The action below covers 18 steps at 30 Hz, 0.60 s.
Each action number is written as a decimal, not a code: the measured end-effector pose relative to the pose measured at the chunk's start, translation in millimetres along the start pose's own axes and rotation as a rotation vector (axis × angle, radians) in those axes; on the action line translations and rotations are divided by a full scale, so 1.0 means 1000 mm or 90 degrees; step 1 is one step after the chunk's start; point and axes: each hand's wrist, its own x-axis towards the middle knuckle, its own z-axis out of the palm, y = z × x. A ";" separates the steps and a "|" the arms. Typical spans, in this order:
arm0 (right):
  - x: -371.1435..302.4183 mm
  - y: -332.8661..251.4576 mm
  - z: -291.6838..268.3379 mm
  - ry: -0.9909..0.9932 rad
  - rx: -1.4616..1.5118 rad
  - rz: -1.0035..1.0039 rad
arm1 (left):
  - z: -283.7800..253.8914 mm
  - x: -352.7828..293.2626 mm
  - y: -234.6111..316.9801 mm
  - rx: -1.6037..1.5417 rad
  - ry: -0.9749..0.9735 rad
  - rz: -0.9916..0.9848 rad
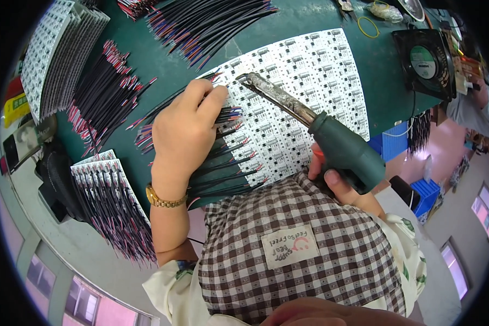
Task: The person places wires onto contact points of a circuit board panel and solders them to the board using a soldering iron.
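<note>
My right hand (337, 182) is wrapped around the handle of a dark green soldering gun (345, 146). Its metal tip (244, 77) points left, over a white circuit board panel (304, 81) full of small black parts. Just left of the tip, my left hand (187, 125) pinches a short black wire (214, 75) with coloured ends, at the panel's upper left edge; the fingertips are partly hidden. Below that hand, a row of black wires (228, 163) with red and dark ends lies across the panel's left edge.
On the green table (146, 49) lie bundles of black wires (209, 24) and a further pile (106, 92) at left. Stacked panels (54, 60) stand at far left, and a wired panel (111, 201) lies nearer me. A black fan (424, 62) and yellow ring (368, 27) sit at right.
</note>
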 end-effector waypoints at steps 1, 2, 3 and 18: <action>0.001 -0.001 0.000 0.001 -0.001 0.001 | -0.001 0.002 -0.003 -0.016 -0.024 0.000; 0.001 -0.001 0.000 -0.007 -0.005 0.005 | -0.002 0.004 -0.006 -0.027 -0.018 0.026; 0.002 -0.002 0.000 -0.014 -0.009 0.009 | -0.003 0.005 -0.008 -0.026 -0.019 0.025; 0.001 0.022 -0.001 -0.082 -0.073 -0.086 | 0.001 0.004 -0.012 -0.013 0.008 0.098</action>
